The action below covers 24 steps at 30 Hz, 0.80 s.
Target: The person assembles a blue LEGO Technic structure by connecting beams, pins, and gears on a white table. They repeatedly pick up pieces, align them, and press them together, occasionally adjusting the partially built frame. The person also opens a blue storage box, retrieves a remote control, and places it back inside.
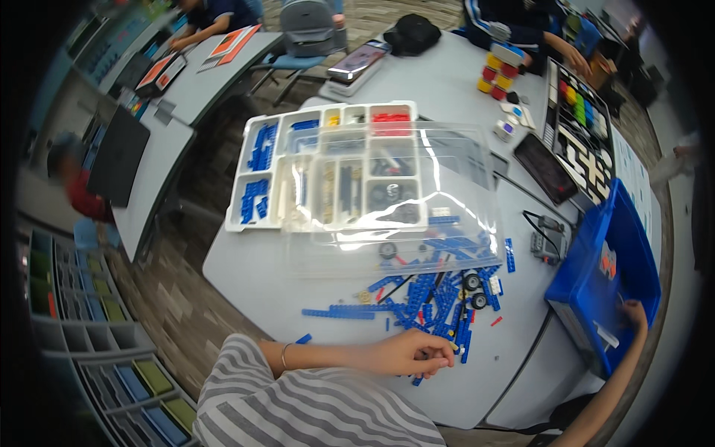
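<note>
My left hand (pixel 418 353) is curled closed above the near edge of a pile of blue building-brick beams (pixel 439 290); whatever its fingers hold, if anything, is hidden. Black wheels (pixel 478 301) and small red pegs lie among the beams. At the far right my right hand (pixel 634 313) reaches into a blue bin (pixel 563 302), its fingers small and blurred. Inside the bin are a white piece (pixel 607 337) and an orange-and-grey piece (pixel 608 262). A clear plastic lid (pixel 328 257) rests partly over the white sorting tray (pixel 237 212) and the pile.
The tray's compartments hold blue and red bricks (pixel 390 124) and other parts. A grey motor box with a cable (pixel 550 242), a dark phone (pixel 546 168) and a black-and-white parts tray (pixel 585 160) lie on the right. People sit at the far side and at another table.
</note>
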Tool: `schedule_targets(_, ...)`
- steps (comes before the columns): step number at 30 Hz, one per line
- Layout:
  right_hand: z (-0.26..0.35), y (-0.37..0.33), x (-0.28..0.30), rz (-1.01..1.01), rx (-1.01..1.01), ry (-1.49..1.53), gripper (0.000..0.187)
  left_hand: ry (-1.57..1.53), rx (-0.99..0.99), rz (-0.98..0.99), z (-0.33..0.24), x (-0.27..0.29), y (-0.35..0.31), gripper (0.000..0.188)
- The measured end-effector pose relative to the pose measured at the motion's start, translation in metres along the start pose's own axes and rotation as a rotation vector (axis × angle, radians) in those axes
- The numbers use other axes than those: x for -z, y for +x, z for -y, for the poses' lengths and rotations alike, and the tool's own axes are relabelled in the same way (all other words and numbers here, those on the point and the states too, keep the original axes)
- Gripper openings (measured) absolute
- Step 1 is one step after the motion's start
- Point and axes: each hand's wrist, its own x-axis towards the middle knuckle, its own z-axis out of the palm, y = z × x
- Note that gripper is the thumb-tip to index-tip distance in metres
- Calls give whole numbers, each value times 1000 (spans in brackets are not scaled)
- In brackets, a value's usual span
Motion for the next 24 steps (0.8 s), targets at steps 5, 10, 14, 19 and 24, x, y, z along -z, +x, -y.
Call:
schedule_targets(5, -8, -3, -2, -74, 199, -144, 23, 33, -227, -75, -33, -2, -18, 17)
schedule_targets(10, -9, -20, 0, -92, 220, -320, 24, 407, -494, -527, -71, 24, -78, 16)
schedule_targets(14, 6, -53, -8, -119, 252, -252, 26, 833, -466, -1273, -79, 81, -128, 15)
schedule_targets(19, 26, -98, -28, -24, 154, -157, 30, 875, 27, -1362, -46, 125, -174, 21)
schedule_targets(24, 13, -99, -39, -11, 125, 15, 28, 95, -215, -966, -23, 143, -170, 25)
